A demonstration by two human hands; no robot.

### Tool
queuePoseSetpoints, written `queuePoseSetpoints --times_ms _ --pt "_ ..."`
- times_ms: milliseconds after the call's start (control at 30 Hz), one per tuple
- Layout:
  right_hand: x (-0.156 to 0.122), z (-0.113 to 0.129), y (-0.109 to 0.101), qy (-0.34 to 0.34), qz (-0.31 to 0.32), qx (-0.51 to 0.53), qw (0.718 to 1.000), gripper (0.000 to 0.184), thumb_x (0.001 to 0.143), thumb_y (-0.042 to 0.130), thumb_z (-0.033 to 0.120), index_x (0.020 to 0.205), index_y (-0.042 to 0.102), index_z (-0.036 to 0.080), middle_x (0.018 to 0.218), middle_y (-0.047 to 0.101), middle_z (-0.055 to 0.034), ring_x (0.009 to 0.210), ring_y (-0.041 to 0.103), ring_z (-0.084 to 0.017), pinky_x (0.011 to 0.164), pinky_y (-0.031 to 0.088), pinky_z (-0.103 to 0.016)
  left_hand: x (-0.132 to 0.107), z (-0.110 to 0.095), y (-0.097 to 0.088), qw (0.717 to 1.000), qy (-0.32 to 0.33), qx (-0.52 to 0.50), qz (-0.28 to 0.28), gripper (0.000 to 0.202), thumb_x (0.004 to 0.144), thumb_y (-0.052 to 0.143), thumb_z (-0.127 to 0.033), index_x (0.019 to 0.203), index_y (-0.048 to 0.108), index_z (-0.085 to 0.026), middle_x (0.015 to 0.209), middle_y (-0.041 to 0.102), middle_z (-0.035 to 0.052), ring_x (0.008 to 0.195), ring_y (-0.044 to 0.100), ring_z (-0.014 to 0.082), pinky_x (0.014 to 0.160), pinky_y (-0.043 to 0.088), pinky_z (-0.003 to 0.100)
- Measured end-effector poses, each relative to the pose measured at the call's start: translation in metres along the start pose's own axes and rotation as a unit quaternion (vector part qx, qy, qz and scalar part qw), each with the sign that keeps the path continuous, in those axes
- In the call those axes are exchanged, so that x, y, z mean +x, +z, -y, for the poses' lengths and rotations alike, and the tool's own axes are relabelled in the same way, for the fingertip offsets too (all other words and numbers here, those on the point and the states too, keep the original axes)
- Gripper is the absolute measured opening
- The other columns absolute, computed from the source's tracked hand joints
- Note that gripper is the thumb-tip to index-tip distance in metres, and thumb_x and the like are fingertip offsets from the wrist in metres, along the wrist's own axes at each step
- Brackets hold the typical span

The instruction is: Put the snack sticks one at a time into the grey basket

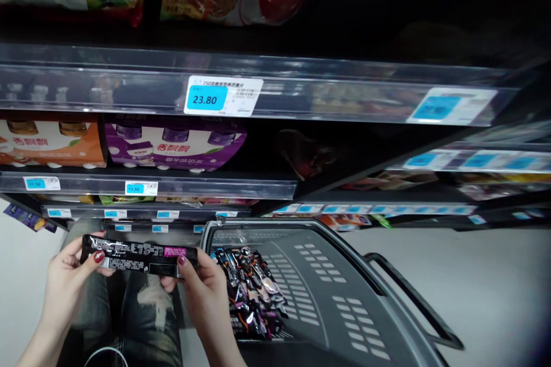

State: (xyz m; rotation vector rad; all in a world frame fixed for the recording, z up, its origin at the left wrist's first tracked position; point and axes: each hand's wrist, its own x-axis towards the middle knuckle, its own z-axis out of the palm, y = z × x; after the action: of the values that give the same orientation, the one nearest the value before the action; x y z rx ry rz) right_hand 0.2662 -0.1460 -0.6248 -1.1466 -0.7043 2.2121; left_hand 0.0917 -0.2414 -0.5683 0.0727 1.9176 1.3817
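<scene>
2 hands pinch black snack bar — left fingers one end, right fingers other, beside basket.

A long packet lies level between the left hand and the right hand, near, left of the basket. Inside the basket, against its left wall, sits a pile of wrapped bars. Knees lie below the packet. Far behind rise the shelves, a price tag on the upper rail, drink packs below it
</scene>
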Motion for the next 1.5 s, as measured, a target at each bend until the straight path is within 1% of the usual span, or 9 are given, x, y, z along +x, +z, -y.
queuePoseSetpoints --times_ms 100,167,267,433,800,967,1133,1300,1500 --pt "0.003 0.001 -0.009 -0.060 0.012 -0.053 0.997 0.022 0.075 0.068 0.036 0.065 0.067 0.017 0.055 0.053 0.0016 0.037 0.043 -0.006 0.037 0.036 -0.019 -0.001 -0.003 -0.008 0.999 0.022 0.034 0.017 0.028 0.061 0.079 -0.024 0.088 0.073 -0.021 0.059 0.068 -0.0001 0.044 0.057 0.0115 0.047 0.048 0.020" --pt "0.005 0.007 -0.016 -0.117 0.049 -0.103 0.987 0.013 0.072 0.072 0.031 0.066 0.072 0.020 0.065 0.059 -0.0018 0.048 0.051 -0.009 0.044 0.043 -0.021 0.001 -0.006 -0.017 0.992 0.069 0.091 0.049 0.019 0.056 0.081 -0.020 0.074 0.075 -0.022 0.065 0.072 0.0046 0.050 0.062 0.0165 0.050 0.052 0.024" --pt "0.007 0.018 -0.024 -0.194 0.107 -0.143 0.964 0.003 0.067 0.076 0.023 0.066 0.075 0.025 0.078 0.066 -0.0063 0.072 0.061 -0.017 0.064 0.051 -0.027 0.006 -0.011 -0.033 0.952 0.198 0.190 0.138 0.006 0.059 0.081 -0.023 0.061 0.075 -0.025 0.072 0.074 0.0098 0.069 0.069 0.0275 0.066 0.056 0.035" --pt "0.007 0.033 -0.025 -0.241 0.140 -0.162 0.947 0.010 0.071 0.073 0.022 0.064 0.075 0.029 0.079 0.069 -0.0062 0.074 0.062 -0.018 0.066 0.051 -0.029 0.009 -0.017 -0.041 0.889 0.342 0.200 0.229 0.014 0.079 0.064 -0.034 0.076 0.077 -0.031 0.073 0.074 0.0076 0.070 0.068 0.0266 0.070 0.054 0.040" --pt "0.002 0.037 -0.029 -0.275 0.114 -0.185 0.937 0.016 0.074 0.071 0.017 0.067 0.074 0.032 0.084 0.070 -0.0033 0.077 0.062 -0.017 0.067 0.050 -0.028 0.006 -0.019 -0.030 0.874 0.364 0.208 0.246 0.017 0.083 0.060 -0.028 0.084 0.076 -0.032 0.082 0.075 0.0064 0.074 0.068 0.0261 0.072 0.053 0.039" --pt "0.004 0.038 -0.035 -0.267 0.081 -0.187 0.942 0.010 0.071 0.072 0.020 0.065 0.075 0.028 0.074 0.069 -0.0049 0.070 0.062 -0.017 0.063 0.049 -0.028 0.007 -0.011 -0.023 0.897 0.298 0.263 0.195 0.013 0.074 0.069 -0.023 0.083 0.077 -0.029 0.094 0.073 0.0076 0.086 0.068 0.0275 0.082 0.052 0.037" --pt "0.006 0.027 -0.042 -0.145 -0.040 -0.196 0.969 0.013 0.069 0.072 0.031 0.069 0.073 0.018 0.053 0.057 -0.0008 0.045 0.049 -0.010 0.041 0.038 -0.020 -0.002 0.001 -0.005 0.962 0.077 0.252 0.074 0.025 0.063 0.076 -0.030 0.087 0.076 -0.023 0.067 0.073 0.0024 0.062 0.065 0.0199 0.063 0.052 0.027" --pt "0.007 0.020 -0.044 -0.032 -0.061 -0.138 0.988 0.030 0.068 0.071 0.044 0.068 0.064 0.015 0.042 0.047 0.0047 0.032 0.041 -0.007 0.033 0.033 -0.018 0.000 0.011 0.001 0.979 -0.083 0.115 0.144 0.033 0.064 0.076 -0.035 0.089 0.073 -0.013 0.058 0.068 0.0025 0.049 0.060 0.0153 0.047 0.049 0.023" --pt "0.002 0.022 -0.043 -0.012 -0.056 -0.095 0.994 0.027 0.070 0.071 0.041 0.070 0.062 0.015 0.044 0.048 0.0054 0.035 0.044 -0.007 0.036 0.039 -0.018 0.001 0.017 0.005 0.981 -0.115 0.084 0.131 0.043 0.063 0.078 -0.035 0.097 0.067 -0.010 0.059 0.068 0.0034 0.056 0.063 0.0166 0.048 0.051 0.022"
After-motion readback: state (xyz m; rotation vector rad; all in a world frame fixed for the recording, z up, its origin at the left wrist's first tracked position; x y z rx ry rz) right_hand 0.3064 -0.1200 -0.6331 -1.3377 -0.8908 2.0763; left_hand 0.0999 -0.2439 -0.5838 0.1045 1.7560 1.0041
